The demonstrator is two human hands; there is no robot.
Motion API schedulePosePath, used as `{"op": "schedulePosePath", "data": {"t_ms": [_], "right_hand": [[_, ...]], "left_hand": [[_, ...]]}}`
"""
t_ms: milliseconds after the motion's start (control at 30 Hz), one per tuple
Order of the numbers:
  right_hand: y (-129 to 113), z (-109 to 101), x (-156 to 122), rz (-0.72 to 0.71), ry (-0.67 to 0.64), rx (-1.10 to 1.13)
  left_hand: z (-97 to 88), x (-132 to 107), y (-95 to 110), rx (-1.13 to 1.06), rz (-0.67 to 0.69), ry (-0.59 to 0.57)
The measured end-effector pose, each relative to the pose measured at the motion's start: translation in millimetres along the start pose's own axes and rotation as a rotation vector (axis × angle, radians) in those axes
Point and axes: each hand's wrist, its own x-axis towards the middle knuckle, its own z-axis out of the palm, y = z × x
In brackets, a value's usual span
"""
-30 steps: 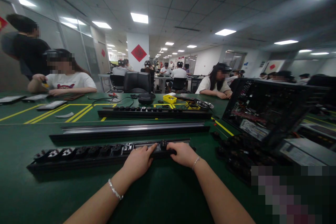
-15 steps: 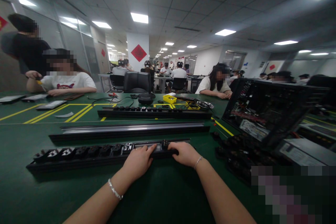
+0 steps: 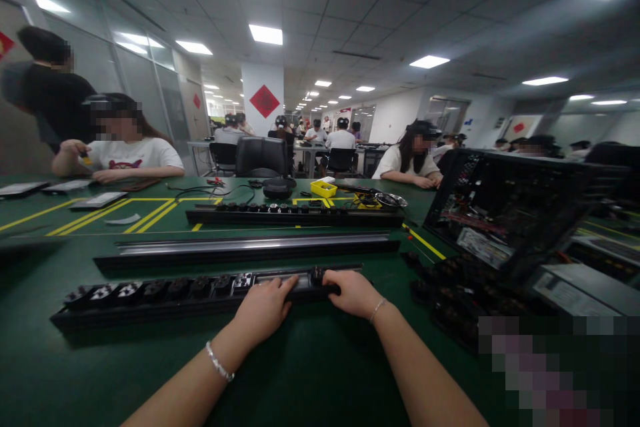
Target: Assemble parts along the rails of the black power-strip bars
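Observation:
A long black rail [image 3: 150, 317] lies across the green table in front of me, with a row of black socket modules [image 3: 177, 287] in its left part. My left hand [image 3: 263, 307] is closed over the rail's front wall, index finger stretched into the bare stretch of channel and thumb on the near side. Near the rail's right end, my right hand [image 3: 354, 292] pinches a single black socket module [image 3: 317, 274] that sits in the channel. Its fingertips are partly hidden behind the hand.
Behind lies another black rail [image 3: 250, 248], then a filled socket strip [image 3: 295, 215]. An open computer case [image 3: 505, 213] and a dark heap of parts [image 3: 460, 300] stand at right. Farther back are a yellow bin [image 3: 323, 189] and co-workers seated across the table.
My right hand and the socket module have shifted very slightly to the right along the rail. My left hand has stayed in place. A dark blurred shape has appeared at the left edge.

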Motion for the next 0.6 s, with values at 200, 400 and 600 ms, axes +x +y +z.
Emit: {"op": "schedulePosePath", "data": {"t_ms": [200, 400, 600], "right_hand": [[-2.6, -1.6, -0.1, 0.024, -0.011, -0.014], [-1.7, -1.5, 0.3, 0.046, 0.005, 0.009], [4.2, -0.1, -2.4, 0.021, 0.03, 0.021]], "left_hand": [[-3.0, -0.8, 0.9, -0.013, -0.012, -0.016], [-4.6, -0.8, 1.1, -0.037, -0.013, -0.03], [-1.9, -1.1, 1.2, -0.022, -0.02, -0.024]]}}
